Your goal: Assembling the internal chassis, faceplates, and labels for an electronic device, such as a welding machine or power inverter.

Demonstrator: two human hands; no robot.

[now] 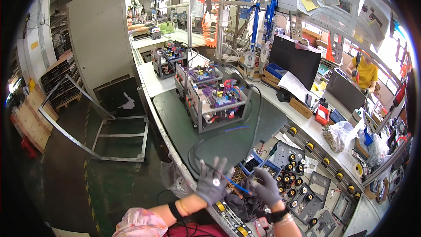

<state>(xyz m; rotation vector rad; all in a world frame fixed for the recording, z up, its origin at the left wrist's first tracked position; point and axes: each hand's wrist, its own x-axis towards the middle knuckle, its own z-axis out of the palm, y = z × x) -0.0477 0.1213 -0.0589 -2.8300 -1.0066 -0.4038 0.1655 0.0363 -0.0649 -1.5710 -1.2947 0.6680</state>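
Note:
My left hand (210,187), in a grey glove, is open with its fingers spread above the near edge of the green mat. A small round white spot with a red centre shows on the glove. My right hand (267,188), also gloved, is half curled, its thumb and fingers apart. A blue wire (237,185) runs between the two hands, one end close to my right thumb; neither hand visibly grips it. Beyond them, an open metal-framed electronic unit (217,101) with circuit boards stands on the mat, and a black cable (258,118) loops around beside it.
More framed units (169,59) stand farther along the bench. Right of my hands lie blue parts bins (252,162) and grey panels (302,202) with black round parts. A metal frame (120,136) stands on the floor at left. Another person (366,72) in yellow works at far right.

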